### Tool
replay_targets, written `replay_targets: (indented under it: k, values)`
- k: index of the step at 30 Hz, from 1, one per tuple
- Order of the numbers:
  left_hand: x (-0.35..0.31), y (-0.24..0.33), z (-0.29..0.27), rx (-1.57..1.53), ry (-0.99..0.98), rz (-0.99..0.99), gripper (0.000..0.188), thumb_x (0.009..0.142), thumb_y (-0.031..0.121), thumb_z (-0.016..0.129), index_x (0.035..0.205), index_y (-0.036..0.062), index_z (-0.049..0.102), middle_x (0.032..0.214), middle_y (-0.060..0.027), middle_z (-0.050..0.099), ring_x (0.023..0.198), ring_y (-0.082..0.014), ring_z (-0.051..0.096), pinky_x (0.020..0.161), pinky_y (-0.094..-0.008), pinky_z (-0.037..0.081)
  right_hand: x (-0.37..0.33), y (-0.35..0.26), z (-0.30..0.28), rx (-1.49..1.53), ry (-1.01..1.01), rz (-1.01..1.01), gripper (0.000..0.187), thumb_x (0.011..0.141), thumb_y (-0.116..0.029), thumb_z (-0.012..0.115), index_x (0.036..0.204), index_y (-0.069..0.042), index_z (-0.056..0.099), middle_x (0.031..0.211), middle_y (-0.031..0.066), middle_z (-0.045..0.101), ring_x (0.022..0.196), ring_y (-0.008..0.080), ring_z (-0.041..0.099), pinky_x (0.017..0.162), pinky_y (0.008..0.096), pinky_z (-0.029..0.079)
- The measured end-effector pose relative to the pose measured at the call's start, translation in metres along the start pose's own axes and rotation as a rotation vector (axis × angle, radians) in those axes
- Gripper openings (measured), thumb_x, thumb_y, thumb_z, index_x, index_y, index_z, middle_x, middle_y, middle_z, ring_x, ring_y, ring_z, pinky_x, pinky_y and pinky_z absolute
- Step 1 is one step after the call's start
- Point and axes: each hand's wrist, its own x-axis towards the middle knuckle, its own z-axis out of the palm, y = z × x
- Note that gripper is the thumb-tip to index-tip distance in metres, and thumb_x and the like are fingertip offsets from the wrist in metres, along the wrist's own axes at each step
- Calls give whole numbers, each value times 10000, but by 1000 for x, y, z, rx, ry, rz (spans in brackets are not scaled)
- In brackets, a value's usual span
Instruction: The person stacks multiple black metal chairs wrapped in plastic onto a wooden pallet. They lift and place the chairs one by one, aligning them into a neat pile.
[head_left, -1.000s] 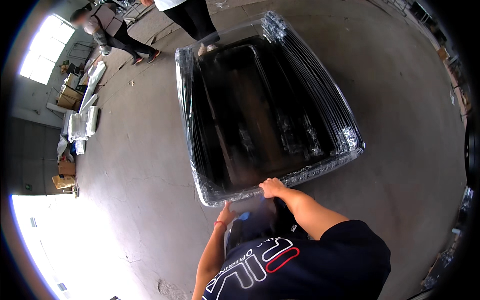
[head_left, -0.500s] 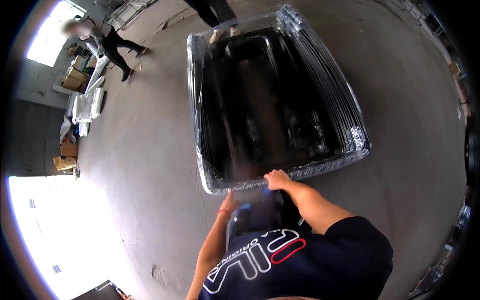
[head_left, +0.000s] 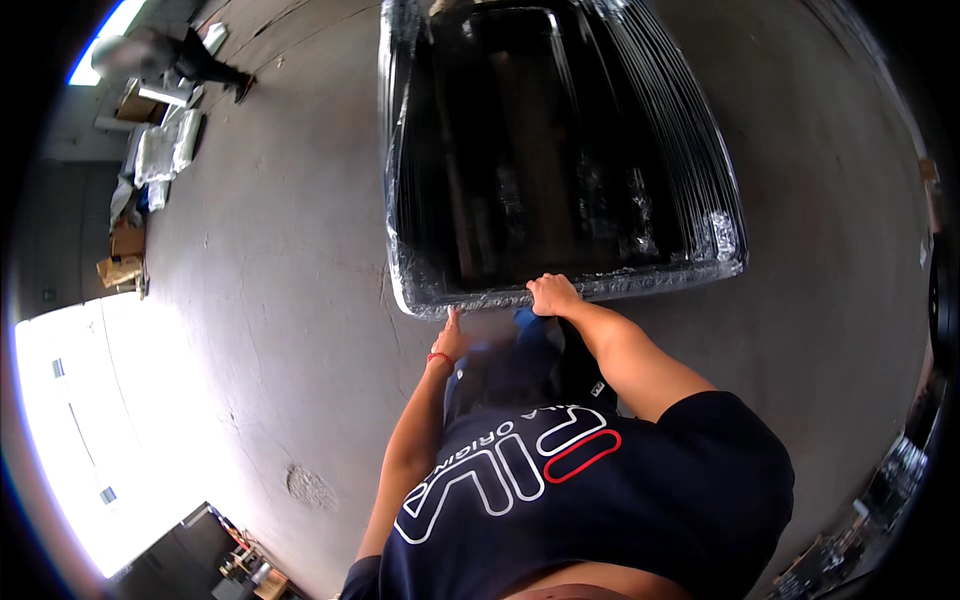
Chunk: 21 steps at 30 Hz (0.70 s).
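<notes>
A large black shell, open like a tub, fills the upper middle of the view. Clear plastic film is wrapped around its sides and rim, bunched and shiny along the right side. My right hand is curled over the near rim, right of its middle, with the knuckles up. To the left, my left hand, below a red wrist band, holds the same rim from below, one digit pointing up against it. The rest of its fingers are partly hidden.
A person is at the far left on the grey concrete floor. Wrapped bundles and cardboard boxes line the left wall. A bright doorway is at lower left. More goods stand along the right edge.
The shell and both my hands now sit higher in the picture. The legs seen at the shell's far end have left the view almost wholly. Both hands keep their hold on the rim.
</notes>
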Motion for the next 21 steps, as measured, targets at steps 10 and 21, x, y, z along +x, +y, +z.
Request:
replay_targets:
  k: [10,21]
  values:
    - [0,8,-3,-82,-68,1,734,708,128,515,1322,65,116,1328,-196,271,1138,-356,390,922,-383,339,0,2,3,-29,-28,11,248,647,-173,492,826,-53,613,826,147,618,842,279,577,718,379,455]
    - [4,2,-4,-23,-83,58,740,721,110,517,1317,4,90,1336,-192,253,1201,-324,314,962,-337,305,-2,1,5,-17,-20,25,236,639,-177,499,801,-53,617,793,145,621,797,277,591,701,373,460]
